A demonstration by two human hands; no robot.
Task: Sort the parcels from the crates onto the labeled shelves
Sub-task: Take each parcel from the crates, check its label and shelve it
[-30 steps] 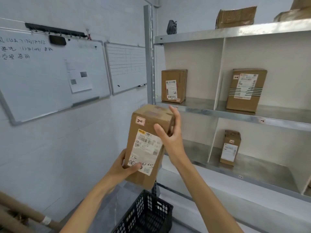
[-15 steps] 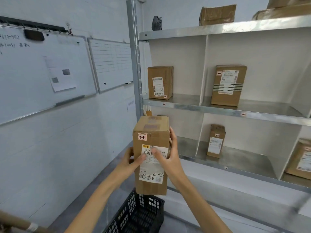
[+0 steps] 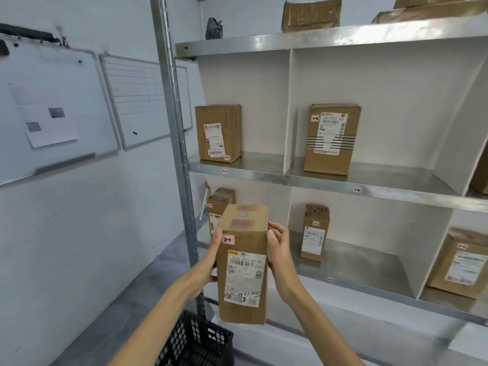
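I hold a tall brown parcel (image 3: 243,262) upright in front of the lower-left shelf bay; it bears a "2-1" sticker and a white shipping label. My left hand (image 3: 211,260) grips its left side and my right hand (image 3: 277,249) grips its right side. Behind it in that bay stands another parcel (image 3: 220,200), partly hidden. The metal shelf unit (image 3: 330,186) has small bay labels on its front edges. A black crate (image 3: 195,342) sits on the floor below my arms.
Parcels stand in the upper bays (image 3: 217,133) (image 3: 331,138) and the lower bays (image 3: 315,231) (image 3: 460,265). More boxes (image 3: 311,14) lie on the top shelf. A steel upright post (image 3: 177,128) edges the shelf. Whiteboards (image 3: 52,107) hang on the left wall.
The view has closed in on the shelf and swung right. The parcel has turned upright and now faces me squarely, my hands having shifted to its two sides.
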